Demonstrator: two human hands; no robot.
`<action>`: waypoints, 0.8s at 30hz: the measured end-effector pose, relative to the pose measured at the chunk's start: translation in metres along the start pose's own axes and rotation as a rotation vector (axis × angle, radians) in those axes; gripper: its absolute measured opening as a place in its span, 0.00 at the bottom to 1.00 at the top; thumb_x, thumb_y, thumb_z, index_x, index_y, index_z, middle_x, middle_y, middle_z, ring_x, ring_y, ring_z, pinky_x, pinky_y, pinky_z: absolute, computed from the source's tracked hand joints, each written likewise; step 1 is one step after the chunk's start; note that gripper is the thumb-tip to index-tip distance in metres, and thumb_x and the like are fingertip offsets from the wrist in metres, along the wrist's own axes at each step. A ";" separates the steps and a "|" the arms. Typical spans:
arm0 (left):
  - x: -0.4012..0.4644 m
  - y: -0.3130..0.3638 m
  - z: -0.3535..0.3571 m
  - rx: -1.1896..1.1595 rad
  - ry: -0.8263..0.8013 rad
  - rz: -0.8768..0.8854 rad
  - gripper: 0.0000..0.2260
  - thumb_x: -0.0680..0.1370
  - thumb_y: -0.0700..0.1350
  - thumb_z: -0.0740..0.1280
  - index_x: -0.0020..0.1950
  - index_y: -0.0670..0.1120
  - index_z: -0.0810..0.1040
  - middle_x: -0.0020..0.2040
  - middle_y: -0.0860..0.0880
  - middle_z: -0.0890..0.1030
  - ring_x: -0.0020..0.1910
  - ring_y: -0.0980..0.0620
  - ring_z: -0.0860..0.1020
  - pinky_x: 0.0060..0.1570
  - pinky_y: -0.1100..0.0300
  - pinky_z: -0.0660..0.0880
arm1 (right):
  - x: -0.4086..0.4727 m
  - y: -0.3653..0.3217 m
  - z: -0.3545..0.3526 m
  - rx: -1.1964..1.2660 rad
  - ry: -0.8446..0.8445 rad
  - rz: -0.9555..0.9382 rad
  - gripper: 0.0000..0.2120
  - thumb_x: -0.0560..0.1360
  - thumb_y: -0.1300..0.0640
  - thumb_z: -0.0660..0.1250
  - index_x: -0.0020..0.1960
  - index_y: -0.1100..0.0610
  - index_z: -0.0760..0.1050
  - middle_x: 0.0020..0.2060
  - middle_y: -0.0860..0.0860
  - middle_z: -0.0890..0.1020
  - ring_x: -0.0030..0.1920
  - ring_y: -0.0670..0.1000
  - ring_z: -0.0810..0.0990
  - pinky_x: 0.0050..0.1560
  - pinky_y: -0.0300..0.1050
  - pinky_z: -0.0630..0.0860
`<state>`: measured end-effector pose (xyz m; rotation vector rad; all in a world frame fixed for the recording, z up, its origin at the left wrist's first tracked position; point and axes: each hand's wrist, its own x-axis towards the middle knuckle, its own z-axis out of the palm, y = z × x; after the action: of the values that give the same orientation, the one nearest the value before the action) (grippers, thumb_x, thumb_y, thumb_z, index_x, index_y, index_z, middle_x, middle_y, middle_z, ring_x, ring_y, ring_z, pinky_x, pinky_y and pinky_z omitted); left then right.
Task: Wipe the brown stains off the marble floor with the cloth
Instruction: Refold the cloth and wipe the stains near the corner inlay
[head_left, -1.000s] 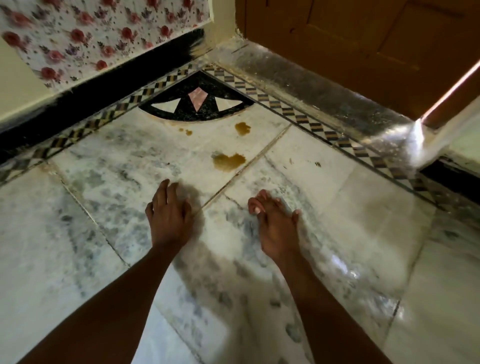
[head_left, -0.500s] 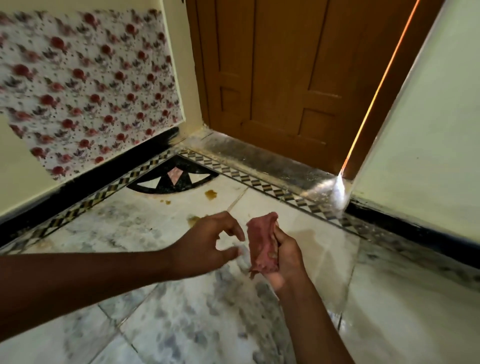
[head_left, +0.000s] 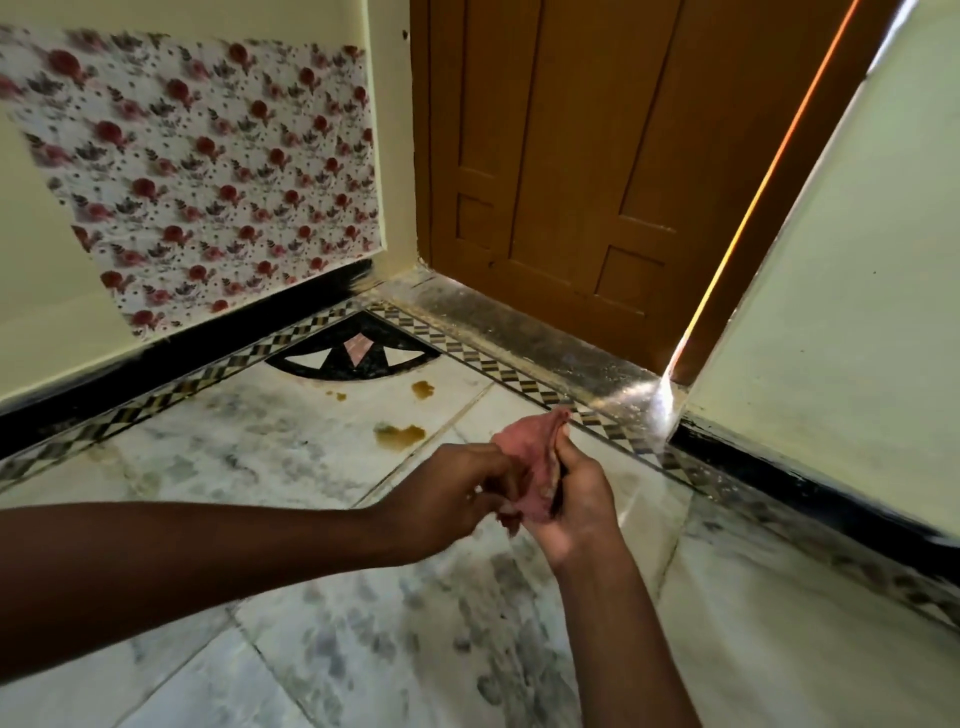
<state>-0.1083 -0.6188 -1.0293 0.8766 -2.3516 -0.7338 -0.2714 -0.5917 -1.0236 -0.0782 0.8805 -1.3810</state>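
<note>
Head view showed both hands, left hand (head_left: 457, 493) and right hand (head_left: 576, 499), gripping a crumpled pink cloth (head_left: 530, 467) above grey-veined white marble floor (head_left: 291, 452); brown stains (head_left: 400, 435) lay beyond the fingers, near a brown wooden door (head_left: 597, 156).

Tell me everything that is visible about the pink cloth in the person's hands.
The pink cloth is a small, soft, crumpled piece of dull pink-red fabric, bunched rather than spread flat. It is held in the air above the white marble floor, not touching it. The right hand grips it from the right side, and the left hand pinches its left edge. One corner sticks up past the right hand. Whether it is wet cannot be told. The brown stains lie beyond it, unwiped.
</note>
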 end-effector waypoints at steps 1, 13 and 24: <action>0.001 -0.002 -0.003 -0.010 0.022 -0.024 0.06 0.76 0.35 0.75 0.45 0.46 0.83 0.44 0.53 0.84 0.43 0.59 0.82 0.42 0.61 0.78 | -0.001 0.000 0.000 -0.042 0.011 -0.010 0.22 0.87 0.47 0.60 0.65 0.63 0.81 0.62 0.63 0.85 0.65 0.62 0.83 0.58 0.60 0.81; 0.030 -0.004 -0.028 -0.103 0.253 -0.089 0.05 0.80 0.36 0.71 0.49 0.46 0.79 0.43 0.52 0.85 0.45 0.56 0.84 0.45 0.60 0.81 | 0.007 0.013 -0.018 -0.161 -0.052 -0.030 0.23 0.83 0.43 0.64 0.52 0.61 0.87 0.56 0.67 0.86 0.58 0.68 0.84 0.64 0.69 0.78; 0.076 0.003 -0.049 0.004 0.333 0.028 0.02 0.82 0.37 0.69 0.53 0.43 0.80 0.46 0.53 0.84 0.47 0.59 0.81 0.43 0.70 0.74 | 0.019 0.009 -0.043 -0.638 -0.159 -0.255 0.27 0.70 0.55 0.80 0.63 0.67 0.78 0.54 0.61 0.89 0.56 0.64 0.88 0.62 0.63 0.83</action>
<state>-0.1281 -0.6853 -0.9712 0.8904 -2.0662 -0.5254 -0.2901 -0.5877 -1.0677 -0.8006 1.1745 -1.2549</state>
